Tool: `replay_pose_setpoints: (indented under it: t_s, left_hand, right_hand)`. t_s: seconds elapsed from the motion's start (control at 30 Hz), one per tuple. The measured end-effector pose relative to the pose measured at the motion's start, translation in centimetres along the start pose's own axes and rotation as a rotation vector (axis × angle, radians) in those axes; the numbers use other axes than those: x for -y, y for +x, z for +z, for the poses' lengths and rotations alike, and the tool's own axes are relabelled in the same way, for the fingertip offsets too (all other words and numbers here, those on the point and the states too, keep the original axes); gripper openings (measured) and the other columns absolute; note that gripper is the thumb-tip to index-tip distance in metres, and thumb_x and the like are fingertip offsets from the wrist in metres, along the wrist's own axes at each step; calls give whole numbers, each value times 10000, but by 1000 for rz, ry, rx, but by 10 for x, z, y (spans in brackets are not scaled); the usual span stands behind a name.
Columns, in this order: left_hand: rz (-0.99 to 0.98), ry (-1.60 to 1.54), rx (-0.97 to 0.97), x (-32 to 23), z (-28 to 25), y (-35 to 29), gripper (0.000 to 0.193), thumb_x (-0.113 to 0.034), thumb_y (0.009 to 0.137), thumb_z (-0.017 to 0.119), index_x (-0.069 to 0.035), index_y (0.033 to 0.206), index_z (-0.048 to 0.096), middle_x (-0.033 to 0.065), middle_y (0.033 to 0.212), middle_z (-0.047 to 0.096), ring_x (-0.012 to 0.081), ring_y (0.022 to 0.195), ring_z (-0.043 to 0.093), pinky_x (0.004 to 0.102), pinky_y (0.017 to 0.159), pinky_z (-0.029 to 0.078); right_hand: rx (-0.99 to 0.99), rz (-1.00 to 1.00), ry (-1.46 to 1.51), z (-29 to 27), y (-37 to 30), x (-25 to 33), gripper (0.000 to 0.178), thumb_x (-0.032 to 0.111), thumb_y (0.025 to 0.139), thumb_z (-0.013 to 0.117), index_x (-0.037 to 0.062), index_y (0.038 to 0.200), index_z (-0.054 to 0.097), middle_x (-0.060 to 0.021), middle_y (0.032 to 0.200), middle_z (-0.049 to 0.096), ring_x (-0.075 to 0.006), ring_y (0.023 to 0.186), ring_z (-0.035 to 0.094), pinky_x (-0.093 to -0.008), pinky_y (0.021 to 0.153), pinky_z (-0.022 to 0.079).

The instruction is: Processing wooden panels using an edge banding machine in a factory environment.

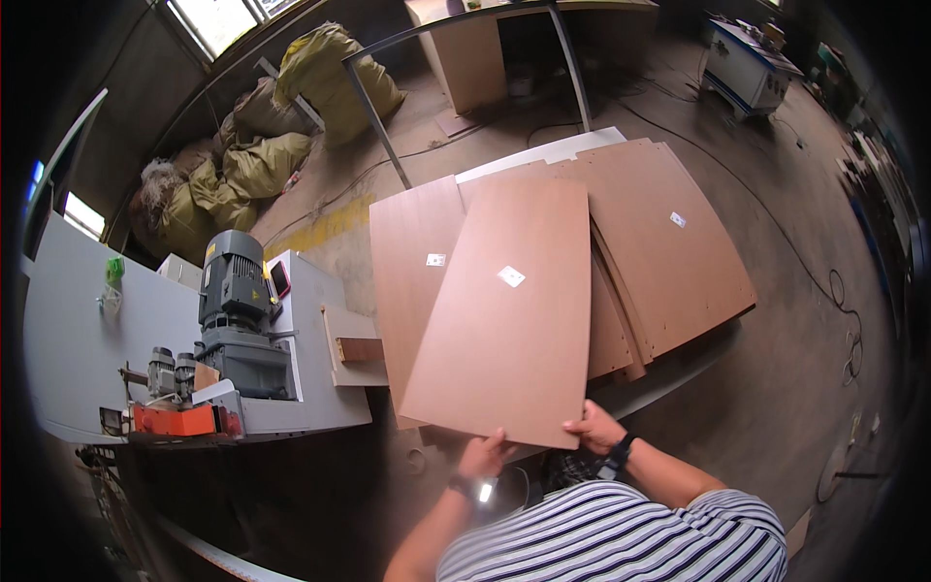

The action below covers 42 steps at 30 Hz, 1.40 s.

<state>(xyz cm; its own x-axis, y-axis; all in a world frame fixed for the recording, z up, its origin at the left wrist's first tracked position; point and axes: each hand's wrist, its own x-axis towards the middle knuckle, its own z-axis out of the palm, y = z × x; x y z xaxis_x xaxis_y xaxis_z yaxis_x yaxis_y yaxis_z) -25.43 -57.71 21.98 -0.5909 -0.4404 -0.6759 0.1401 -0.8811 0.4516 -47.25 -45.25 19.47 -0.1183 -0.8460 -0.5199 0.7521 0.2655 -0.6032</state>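
A long reddish-brown wood panel with a small white label lies aslant over other panels. Its near edge is gripped at two places. My left hand pinches that edge left of its middle, thumb on top. At the near right corner my right hand holds on, its fingers partly hidden by the board. Beneath and to the left shows another brown panel, also labelled. On the right lie more stacked panels, with small holes along their edges. A white board sticks out at the far side of the stack.
A machine with a grey motor and orange-red part stands at left. A metal frame rises behind the stack. Full yellowish sacks lean at the far left. A cable crosses the floor at right; a cabinet-like machine stands beyond.
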Motion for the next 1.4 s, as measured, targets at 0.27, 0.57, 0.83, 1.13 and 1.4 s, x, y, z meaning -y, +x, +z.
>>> replay_pose_setpoints:
  t_s: [0.27,0.57,0.83,1.13,1.4]
  left_hand:
    - [-142,22,-7,-5,-38,3,362,-148,862,501,28,1146,362,228,1156,452,311,1050,484,409,862,430]
    - [56,-73,-450,18,-120,-58,88,-131,860,471,-47,844,448,83,782,482,199,711,499,342,637,450]
    - [110,9,-633,48,-177,-101,236,-174,847,493,-34,1035,467,153,989,545,263,897,556,403,783,468]
    - [74,23,-668,77,-209,-145,268,-207,859,468,8,1017,492,156,996,563,243,880,566,353,702,483]
    - [309,-216,-821,128,-266,-230,293,-208,862,478,-45,1104,445,160,1092,530,270,971,538,405,766,470]
  right_hand:
    - [-139,134,-442,-76,-22,128,535,-39,638,647,28,1106,396,-90,1018,542,-167,889,560,-276,743,471]
    - [-202,-61,-1126,-65,-6,195,488,16,600,687,-10,1030,460,-71,917,567,-157,887,516,-275,770,422]
    - [-295,-63,-1287,-143,75,194,504,14,564,709,-30,1011,480,-112,911,591,-196,874,549,-300,791,426]
    - [-291,-51,-1571,-125,138,56,555,202,659,663,26,1144,459,-200,1068,544,-313,970,539,-367,816,444]
    - [395,-131,-1641,-8,102,-92,379,228,686,625,39,1002,538,-139,902,607,-280,837,584,-357,735,463]
